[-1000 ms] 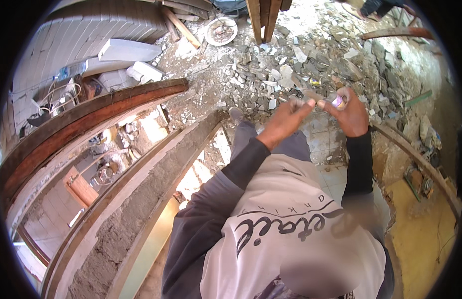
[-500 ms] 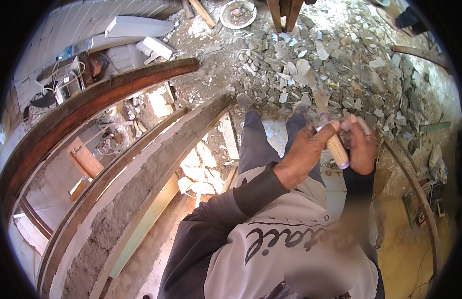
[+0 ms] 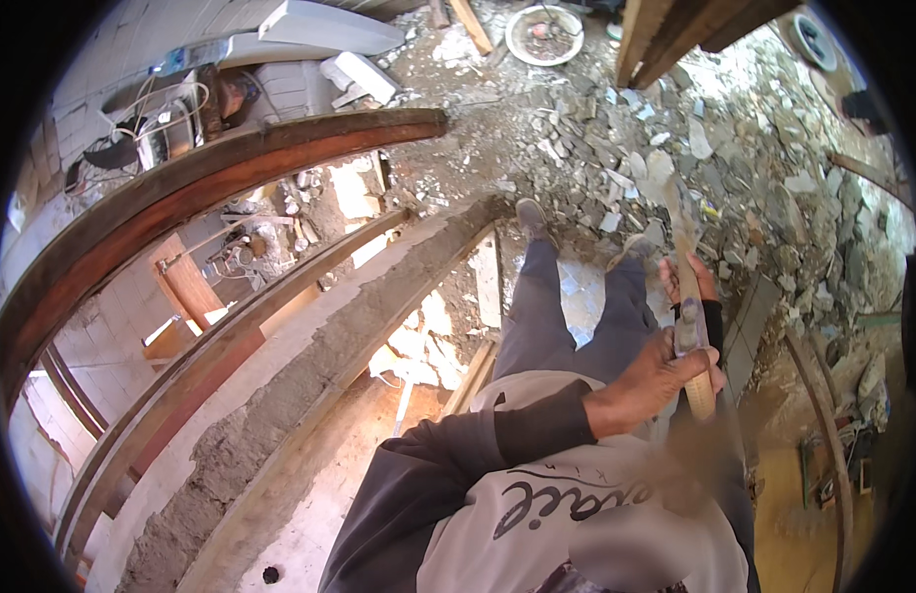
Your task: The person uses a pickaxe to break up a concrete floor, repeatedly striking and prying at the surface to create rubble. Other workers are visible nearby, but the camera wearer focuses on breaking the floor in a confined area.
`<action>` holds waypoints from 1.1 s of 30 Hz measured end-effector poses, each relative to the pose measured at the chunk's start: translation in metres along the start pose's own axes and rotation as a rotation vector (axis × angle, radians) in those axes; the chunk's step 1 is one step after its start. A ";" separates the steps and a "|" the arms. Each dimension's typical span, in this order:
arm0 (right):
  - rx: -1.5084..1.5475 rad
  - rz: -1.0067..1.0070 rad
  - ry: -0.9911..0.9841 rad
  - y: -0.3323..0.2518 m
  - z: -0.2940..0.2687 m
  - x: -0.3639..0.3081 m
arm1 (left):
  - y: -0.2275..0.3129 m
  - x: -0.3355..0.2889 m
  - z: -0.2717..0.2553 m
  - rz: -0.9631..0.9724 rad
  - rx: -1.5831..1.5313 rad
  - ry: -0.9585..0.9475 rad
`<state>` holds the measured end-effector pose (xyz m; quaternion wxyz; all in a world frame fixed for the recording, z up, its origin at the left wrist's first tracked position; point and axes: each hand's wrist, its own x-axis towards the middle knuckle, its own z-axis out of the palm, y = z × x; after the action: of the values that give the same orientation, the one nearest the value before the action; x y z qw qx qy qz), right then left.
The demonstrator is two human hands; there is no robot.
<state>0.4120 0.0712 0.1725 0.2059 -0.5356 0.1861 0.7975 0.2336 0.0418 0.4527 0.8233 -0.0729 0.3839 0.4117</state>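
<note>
A trowel with a mortar-smeared blade and a pale handle points away from me, above my legs. My left hand is closed around the handle near the tang, its thumb lying across it. Farther up, my right hand is partly hidden behind the blade, with fingers showing on both sides of it. To my left runs a long ledge with a rough grey mortar layer on it. It looks curved in this view.
Broken rubble covers the ground ahead. A round white basin stands at the far side, near wooden posts. A brown wooden frame member arches at the left, with cables behind it. Planks lie beyond the ledge.
The trowel has turned more upright in the view and come nearer. My left hand has moved right and closer to me; my right hand has shifted from beside the handle to the blade.
</note>
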 end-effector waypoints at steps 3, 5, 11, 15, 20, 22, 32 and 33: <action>0.016 -0.045 0.184 0.000 -0.019 0.047 | 0.009 -0.016 -0.013 0.025 0.091 0.014; -0.023 0.077 0.038 -0.001 -0.028 0.075 | 0.020 -0.031 -0.025 -0.020 0.242 0.009; -0.044 0.038 -0.136 0.028 -0.014 0.131 | 0.072 -0.084 -0.051 0.177 0.779 0.099; -0.305 -0.156 -0.273 0.048 0.011 0.139 | 0.104 -0.118 -0.060 0.315 0.824 0.195; -0.029 0.056 -0.335 0.084 0.065 0.136 | 0.128 -0.160 -0.088 0.276 0.881 0.352; 0.119 0.158 -0.431 0.108 0.100 0.139 | 0.136 -0.175 -0.099 0.291 0.793 0.421; 0.180 0.170 -0.269 0.256 0.287 0.166 | 0.164 -0.235 -0.108 0.736 0.767 0.869; 0.180 0.199 -0.258 0.265 0.301 0.172 | 0.166 -0.232 -0.110 0.730 0.760 0.897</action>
<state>-0.0208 0.0256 0.1397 0.1953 -0.3875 0.2807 0.8561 -0.0354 -0.0427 0.5696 0.3623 0.1911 0.8049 0.4293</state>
